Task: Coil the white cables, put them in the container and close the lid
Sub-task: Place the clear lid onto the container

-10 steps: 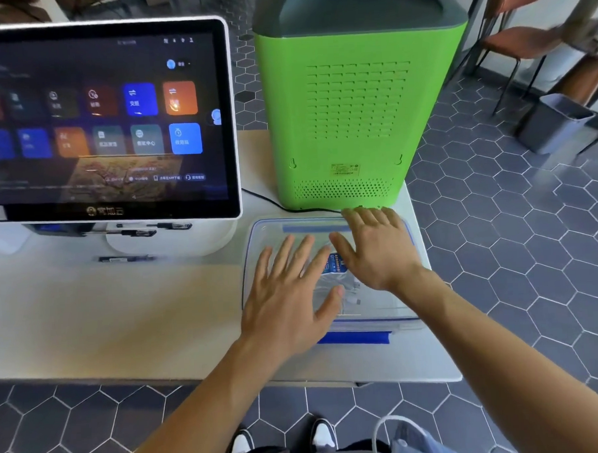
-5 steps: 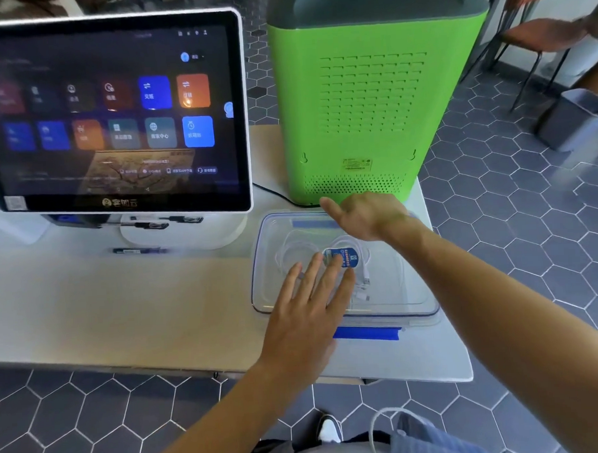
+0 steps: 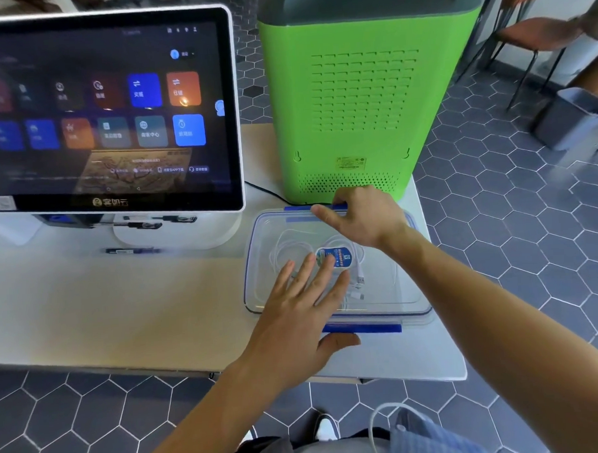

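Head view, the only one. The clear plastic container (image 3: 333,269) sits on the pale table (image 3: 105,303), just in front of the green appliance (image 3: 360,103). Its transparent lid (image 3: 389,291) is already on top. The white cables (image 3: 291,247) lie coiled inside, seen through the lid, beneath an oval blue label (image 3: 340,257).

Left hand (image 3: 301,315): flat, fingers spread, palm pressing on the near part of the lid, thumb down by the near blue latch (image 3: 363,328). It grips nothing.

Right hand (image 3: 362,216): at the far rim, fingers curled over the far blue latch (image 3: 310,208). Whether they pinch the latch or only push on it, I cannot tell.

Judged risks:
- The far latch lies close against the appliance; little room for the fingers, so the clip may only half seat.
- The near latch looks unfastened and sticks outward. If only one side locks, the lid could lift at the front.
- Pressure from the left palm is off-centre; the thin lid may flex and the smooth container could slide on the smooth tabletop.
- A connector end lies near the front of the coil; if it rides up to the rim, the seal could pinch it.

Materials: container and lid are rigid, glossy, see-through plastic with rounded corners and a blue seal line. Latches are opaque blue bars. Cables are thin, rubbery, loosely looped. Appliance casing is matte green with slotted vents. A black cord (image 3: 268,191) runs behind the container.
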